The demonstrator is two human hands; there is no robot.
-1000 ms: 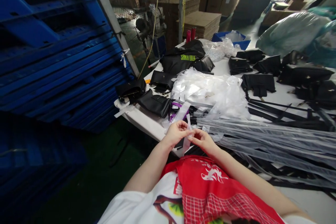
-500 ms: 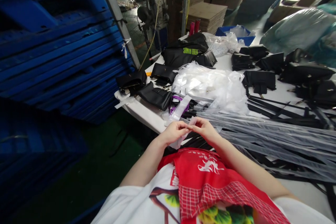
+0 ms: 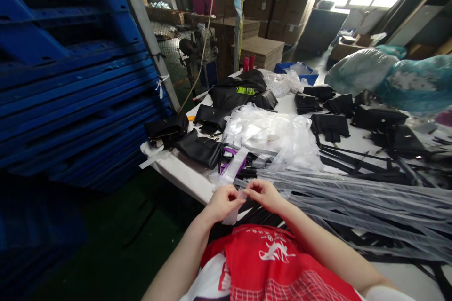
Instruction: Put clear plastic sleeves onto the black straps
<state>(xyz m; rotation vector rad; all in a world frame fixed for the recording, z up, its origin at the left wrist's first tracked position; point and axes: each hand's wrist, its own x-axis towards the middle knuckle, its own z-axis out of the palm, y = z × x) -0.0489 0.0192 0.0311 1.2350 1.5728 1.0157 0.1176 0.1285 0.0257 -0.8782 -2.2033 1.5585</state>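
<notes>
Left hand (image 3: 223, 204) and right hand (image 3: 265, 194) pinch one translucent plastic strip (image 3: 231, 217) between them, handling apparently unfinished; plastic-covered black straps (image 3: 356, 204) lie alongside, white plastic pile (image 3: 271, 132) beyond.

The heap of wrappers (image 3: 271, 127) looked like thin, crinkled, glossy plastic. Left of it I saw a pouch (image 3: 199, 148), smooth and leathery with a soft sheen; behind it, matt cardboard (image 3: 266, 51); far left, hard plastic pallets (image 3: 88, 99); in front, a filmy plastic strip (image 3: 231, 216) and a cloth apron (image 3: 243, 254).
</notes>
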